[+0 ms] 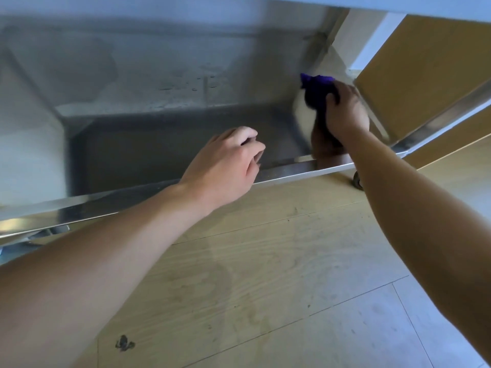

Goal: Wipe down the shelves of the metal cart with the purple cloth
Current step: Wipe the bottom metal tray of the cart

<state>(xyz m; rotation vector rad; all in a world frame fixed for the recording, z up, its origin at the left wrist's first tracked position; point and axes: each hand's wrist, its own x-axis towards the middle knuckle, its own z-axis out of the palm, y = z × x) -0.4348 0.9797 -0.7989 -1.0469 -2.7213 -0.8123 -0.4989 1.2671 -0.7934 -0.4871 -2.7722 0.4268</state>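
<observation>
Nearest: pale wood-plank floor point(265, 288), marked by a small dark scuff point(124, 342) at lower left. Across it, two bare forearms reaching forward.

Next: front rim point(287, 171) of the metal cart's lower shelf point(159, 147), bright and reflective, with a caster wheel point(357, 181) beneath its right end.

Over that rim, left hand point(225, 160): fingers loosely curled, nothing held; contact with the rim not determinable.

Farther right and deeper in, right hand point(345, 110): fingers closed round the purple cloth point(317, 88), bunched at the shelf's far right corner, just beside the corner post point(318, 49). Hand and cloth mirrored in the steel below.

Shelf bed: dull grey, streaked and smudged toward the back.

Overhead, along the top of the view: blurred edge of an upper shelf point(398, 4).

Beyond the post: white wall point(372, 41).
</observation>
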